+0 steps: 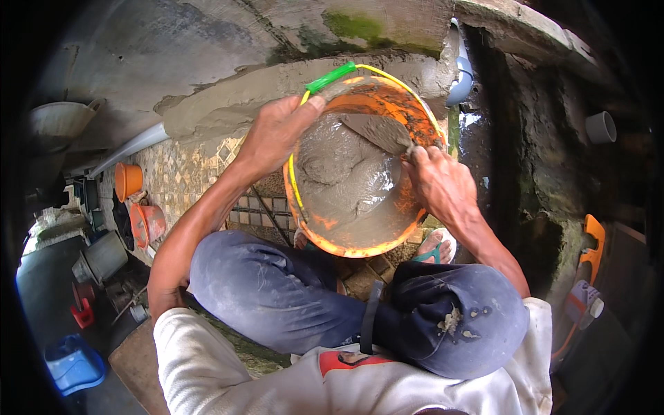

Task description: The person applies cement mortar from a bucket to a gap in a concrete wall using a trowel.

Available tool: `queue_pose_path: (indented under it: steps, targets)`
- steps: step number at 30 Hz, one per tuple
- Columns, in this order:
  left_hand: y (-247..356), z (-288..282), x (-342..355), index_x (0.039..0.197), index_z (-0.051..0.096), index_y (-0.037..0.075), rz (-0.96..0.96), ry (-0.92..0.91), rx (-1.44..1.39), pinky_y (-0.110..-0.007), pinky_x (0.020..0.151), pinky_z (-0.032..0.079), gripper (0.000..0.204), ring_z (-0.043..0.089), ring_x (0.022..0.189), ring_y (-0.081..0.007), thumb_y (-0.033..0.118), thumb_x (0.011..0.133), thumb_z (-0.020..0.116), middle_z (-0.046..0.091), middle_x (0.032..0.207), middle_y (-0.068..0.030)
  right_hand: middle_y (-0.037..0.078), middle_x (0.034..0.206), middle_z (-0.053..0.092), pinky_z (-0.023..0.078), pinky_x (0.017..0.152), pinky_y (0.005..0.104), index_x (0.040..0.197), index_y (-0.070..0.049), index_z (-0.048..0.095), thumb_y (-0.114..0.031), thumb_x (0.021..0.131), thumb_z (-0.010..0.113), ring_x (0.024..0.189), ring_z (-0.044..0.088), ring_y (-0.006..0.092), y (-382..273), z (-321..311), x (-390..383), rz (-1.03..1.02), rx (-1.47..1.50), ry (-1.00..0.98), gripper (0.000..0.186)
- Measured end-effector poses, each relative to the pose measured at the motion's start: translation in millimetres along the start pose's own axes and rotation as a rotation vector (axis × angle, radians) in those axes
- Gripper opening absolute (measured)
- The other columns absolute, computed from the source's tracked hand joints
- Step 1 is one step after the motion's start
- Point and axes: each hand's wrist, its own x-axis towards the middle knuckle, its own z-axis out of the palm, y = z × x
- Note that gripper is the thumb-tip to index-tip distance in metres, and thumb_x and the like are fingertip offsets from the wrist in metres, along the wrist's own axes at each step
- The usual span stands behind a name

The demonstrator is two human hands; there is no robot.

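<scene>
- So the trowel is in the upper right part of the bucket, its mix-smeared blade pointing up-left away from the fist and lying at the surface of the goop.
- Right hand is curled tight around the trowel's handle end, knuckles up, just inside the right-hand rim. The handle itself is pretty much hidden under the fingers.
- The wet grey mix sits below and left of that grip, thick and lumpy in the middle, shiny and wetter-looking toward the right.
- All of it's in an orange bucket, with splatter up the bare inner wall at the top right.
- Left hand is clamped over the upper-left rim, thumb on the inside edge. Can't tell if it's pinching the yellow handle too, since that runs right by the fingers. The green sleeve on it is just past the fingertips.
- Bucket's right in front of the knees, dusty blue trousers, sandal poking out beside it.
- Further out: patterned tiles, a smaller orange pot off left, bluish pipe up right.
</scene>
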Motion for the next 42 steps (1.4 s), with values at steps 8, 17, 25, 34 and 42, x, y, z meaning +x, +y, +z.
queue_pose_path:
  steps: [8,17,25,34,42]
  targets:
    - [9,15,-2,0.085,0.062,0.003,0.091,-0.013,0.055,-0.033,0.059,0.038,0.051,0.043,0.069,-0.0078,0.049,0.107,0.06,0.046,0.073,0.0034,0.021,0.09,0.072,0.062,0.06,0.0461,0.1,-0.001,0.065,-0.021,0.104,0.054,0.075,0.076,0.0335,-40,37,-1,-0.206,0.123,-0.181,0.023]
    - [30,20,-9,0.107,0.072,-0.001,0.026,-0.103,0.137,-0.028,0.071,0.046,0.04,0.054,0.081,-0.0058,0.037,0.108,0.062,0.063,0.086,0.0035,0.014,0.087,0.07,0.062,0.066,0.0456,0.1,-0.004,0.066,-0.022,0.098,0.068,0.082,0.075,0.0326,-5,-13,-25,-0.256,0.103,-0.056,0.019]
    - [33,37,-7,0.103,0.071,0.0,0.126,-0.104,0.103,-0.027,0.068,0.041,0.038,0.048,0.078,-0.0046,0.037,0.108,0.063,0.058,0.083,0.0063,0.024,0.08,0.072,0.059,0.066,0.0528,0.095,0.0,0.066,-0.026,0.098,0.069,0.073,0.073,0.0436,-20,20,-44,-0.05,0.299,-0.277,0.026]
    - [40,44,-4,0.085,0.061,0.002,0.187,-0.05,0.089,-0.032,0.062,0.042,0.038,0.046,0.071,-0.0077,0.033,0.106,0.065,0.053,0.072,0.0022,0.025,0.073,0.07,0.06,0.065,0.0534,0.092,0.001,0.068,-0.027,0.096,0.071,0.072,0.072,0.0455,-32,30,-60,-0.114,0.53,-0.286,0.028]
    - [27,39,2,0.095,0.067,0.002,0.103,0.009,-0.052,-0.027,0.064,0.04,0.032,0.047,0.075,-0.0042,0.031,0.11,0.061,0.055,0.08,0.0065,0.026,0.078,0.069,0.053,0.065,0.0498,0.105,0.003,0.074,-0.031,0.098,0.074,0.072,0.07,0.0451,-18,-2,-66,0.053,0.832,-0.38,0.035]
